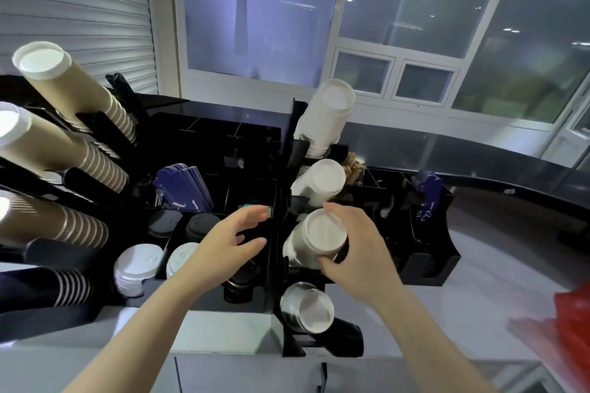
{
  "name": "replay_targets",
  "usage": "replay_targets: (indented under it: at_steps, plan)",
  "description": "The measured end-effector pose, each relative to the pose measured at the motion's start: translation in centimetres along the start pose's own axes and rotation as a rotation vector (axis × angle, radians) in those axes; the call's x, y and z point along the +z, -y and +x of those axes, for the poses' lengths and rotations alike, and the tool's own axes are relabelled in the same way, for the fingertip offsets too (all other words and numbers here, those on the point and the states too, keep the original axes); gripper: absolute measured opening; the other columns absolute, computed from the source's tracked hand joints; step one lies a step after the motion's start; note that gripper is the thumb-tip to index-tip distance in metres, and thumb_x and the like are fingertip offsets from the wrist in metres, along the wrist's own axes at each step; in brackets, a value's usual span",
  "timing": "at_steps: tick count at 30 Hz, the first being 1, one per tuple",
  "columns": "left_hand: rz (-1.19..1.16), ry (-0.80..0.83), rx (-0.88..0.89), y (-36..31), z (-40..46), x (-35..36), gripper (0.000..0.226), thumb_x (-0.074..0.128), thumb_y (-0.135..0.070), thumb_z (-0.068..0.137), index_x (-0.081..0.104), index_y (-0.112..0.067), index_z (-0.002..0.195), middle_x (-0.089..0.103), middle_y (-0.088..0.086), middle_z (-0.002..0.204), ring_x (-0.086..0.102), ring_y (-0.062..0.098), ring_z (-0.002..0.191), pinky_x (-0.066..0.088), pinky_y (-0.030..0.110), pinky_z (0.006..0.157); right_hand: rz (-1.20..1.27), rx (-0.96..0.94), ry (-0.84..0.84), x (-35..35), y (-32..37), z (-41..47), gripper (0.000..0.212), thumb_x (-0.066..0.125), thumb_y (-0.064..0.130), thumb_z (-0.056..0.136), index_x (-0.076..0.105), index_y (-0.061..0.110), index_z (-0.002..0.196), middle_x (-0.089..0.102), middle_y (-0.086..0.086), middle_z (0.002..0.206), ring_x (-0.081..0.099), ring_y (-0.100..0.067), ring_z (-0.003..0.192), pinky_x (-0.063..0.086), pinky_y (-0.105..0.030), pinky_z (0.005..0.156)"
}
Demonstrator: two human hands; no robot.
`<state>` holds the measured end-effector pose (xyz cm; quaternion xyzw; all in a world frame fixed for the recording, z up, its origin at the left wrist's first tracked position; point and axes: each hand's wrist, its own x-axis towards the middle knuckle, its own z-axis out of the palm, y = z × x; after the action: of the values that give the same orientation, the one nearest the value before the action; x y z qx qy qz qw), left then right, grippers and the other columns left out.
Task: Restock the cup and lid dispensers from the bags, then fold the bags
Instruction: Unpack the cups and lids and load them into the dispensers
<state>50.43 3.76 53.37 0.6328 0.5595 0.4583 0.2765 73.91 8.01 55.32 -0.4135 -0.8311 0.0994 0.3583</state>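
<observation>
A black cup dispenser rack (289,124) holds stacks of white cups; my right hand (360,252) curls round the end of the third white cup stack (319,236), thumb below and fingers above its rim. My left hand (223,242) hovers open just left of the rack's divider, fingers spread, holding nothing. Above are two more white cup stacks (332,112) (322,182), below a dark-walled cup stack (308,308). White lids (137,265) and black lids (201,226) fill bins at the left. No bag is clearly visible.
Brown striped cup stacks (73,89) jut from a second rack at far left. Blue sleeves (183,187) stand in the middle organizer. Something red (571,325) lies blurred on the counter at the right edge. Windows stand behind the dark counter.
</observation>
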Motion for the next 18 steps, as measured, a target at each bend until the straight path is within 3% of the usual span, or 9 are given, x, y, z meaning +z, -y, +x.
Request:
replay_targets:
  at_steps: [2,6,9,12,15,18]
  plan:
    - [-0.010,0.001,-0.003,0.0,0.0,0.2,0.050,0.060,-0.012,0.089,0.047,-0.050,0.120,0.058,-0.026,0.122,0.046,-0.013,0.117,0.039,0.022,0.100,-0.086,0.000,0.032,0.2,-0.6,-0.3,0.078,0.078,0.018,0.069,0.043,0.030,0.138,0.044,0.013,0.134,0.037,-0.009,0.120,0.029,-0.015,0.093]
    - [0.034,0.020,-0.012,-0.2,0.5,0.6,0.048,0.061,-0.012,0.089,0.049,-0.043,0.124,0.058,-0.024,0.121,0.048,-0.010,0.118,0.040,0.025,0.102,-0.180,0.029,0.204,0.4,-1.1,-0.4,0.071,0.071,0.036,0.078,0.038,0.031,0.141,0.042,0.013,0.139,0.041,-0.016,0.121,0.038,-0.034,0.098]
    - [0.078,0.060,0.006,-0.7,1.3,0.8,0.047,0.061,-0.015,0.089,0.050,-0.039,0.128,0.058,-0.023,0.122,0.048,-0.009,0.118,0.041,0.026,0.103,-0.346,0.041,0.233,0.4,-1.4,0.0,0.073,0.061,0.050,0.084,0.030,0.029,0.147,0.036,0.009,0.142,0.039,-0.017,0.124,0.041,-0.035,0.098]
    - [0.071,0.075,0.033,-1.2,1.9,1.0,0.046,0.061,-0.016,0.089,0.051,-0.040,0.127,0.060,-0.023,0.120,0.050,-0.007,0.118,0.042,0.029,0.103,-0.504,-0.033,0.245,0.3,-1.6,0.5,0.074,0.053,0.056,0.087,0.026,0.028,0.149,0.038,0.002,0.132,0.041,-0.020,0.116,0.043,-0.033,0.088]
    - [0.034,0.041,0.078,-1.7,2.4,1.3,0.045,0.060,-0.013,0.089,0.053,-0.045,0.120,0.063,-0.025,0.115,0.053,-0.005,0.115,0.043,0.030,0.101,-0.315,0.022,0.323,-0.3,-1.8,1.2,0.064,0.054,0.055,0.087,0.036,0.032,0.144,0.042,0.006,0.128,0.040,-0.016,0.117,0.041,-0.034,0.094]
    - [-0.002,-0.033,0.145,-2.0,3.0,1.2,0.048,0.060,-0.010,0.089,0.055,-0.051,0.114,0.064,-0.023,0.113,0.057,0.000,0.112,0.045,0.031,0.099,-0.027,0.047,0.078,-1.3,-2.0,2.1,0.032,0.064,0.035,0.086,0.060,0.033,0.118,0.056,0.015,0.108,0.050,0.001,0.101,0.045,-0.022,0.090]
